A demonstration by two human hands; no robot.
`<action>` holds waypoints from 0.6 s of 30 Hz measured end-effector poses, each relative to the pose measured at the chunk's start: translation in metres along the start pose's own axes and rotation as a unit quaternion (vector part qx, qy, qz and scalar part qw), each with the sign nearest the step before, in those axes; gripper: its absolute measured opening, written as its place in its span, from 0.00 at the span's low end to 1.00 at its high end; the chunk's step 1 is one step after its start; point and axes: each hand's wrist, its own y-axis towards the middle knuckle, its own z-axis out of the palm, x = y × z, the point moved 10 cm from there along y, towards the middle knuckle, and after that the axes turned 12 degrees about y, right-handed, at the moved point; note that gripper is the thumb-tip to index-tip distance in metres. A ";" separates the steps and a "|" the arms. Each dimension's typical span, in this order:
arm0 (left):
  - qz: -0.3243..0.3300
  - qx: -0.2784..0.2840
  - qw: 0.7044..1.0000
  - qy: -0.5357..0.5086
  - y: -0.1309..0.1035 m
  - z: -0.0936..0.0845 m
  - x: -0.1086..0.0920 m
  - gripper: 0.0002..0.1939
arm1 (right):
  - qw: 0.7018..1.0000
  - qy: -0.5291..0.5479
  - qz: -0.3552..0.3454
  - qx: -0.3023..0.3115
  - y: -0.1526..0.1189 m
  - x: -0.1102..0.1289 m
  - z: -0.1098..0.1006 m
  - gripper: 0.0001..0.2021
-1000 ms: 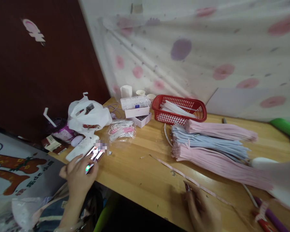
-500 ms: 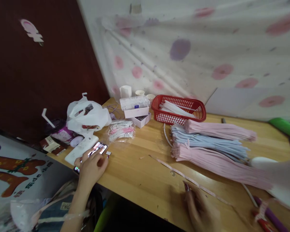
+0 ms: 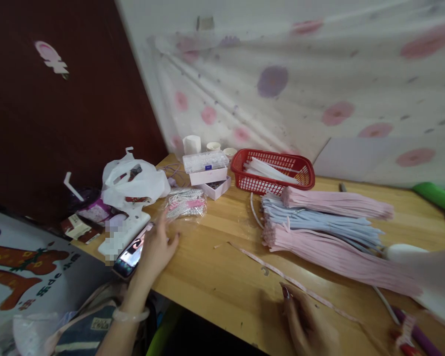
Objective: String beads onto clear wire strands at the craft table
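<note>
My left hand (image 3: 157,249), with a pale bangle at the wrist, is beside a lit phone (image 3: 133,251) at the left of the wooden table. Its fingers are apart, the index finger pointing toward a clear bag of beaded strands (image 3: 186,202). Near the front edge, my right hand (image 3: 307,316) is loosely curled, its fingers close together; whether it holds anything is hidden. A thin pink measuring tape (image 3: 282,269) runs just beyond it. Pink (image 3: 330,252) and light blue (image 3: 319,217) bundles of fuzzy stems lie farther right.
A red basket (image 3: 274,187) of white strips stands at the back, beside small white boxes (image 3: 208,175). A white plastic bag (image 3: 133,183) and a purple cup (image 3: 96,208) are at the left. Purple-handled scissors or pliers (image 3: 419,336) lie front right.
My left hand has moved off the phone to the right, its fingers spreading toward the bag of beads. More of the phone's screen shows. My right hand has stayed nearly in place.
</note>
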 end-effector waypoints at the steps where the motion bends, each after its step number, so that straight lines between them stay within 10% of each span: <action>1: 0.021 0.009 1.000 0.001 0.007 0.007 -0.010 0.33 | 1.000 0.004 0.006 -0.004 0.000 0.000 0.000 0.20; 10: 0.066 0.056 0.996 0.001 0.041 0.055 -0.064 0.28 | 0.999 0.022 0.020 -0.019 0.002 0.007 -0.003 0.22; 18: 0.000 0.054 0.999 0.004 0.004 0.004 -0.049 0.26 | 1.000 0.000 -0.017 0.016 0.004 0.006 0.001 0.19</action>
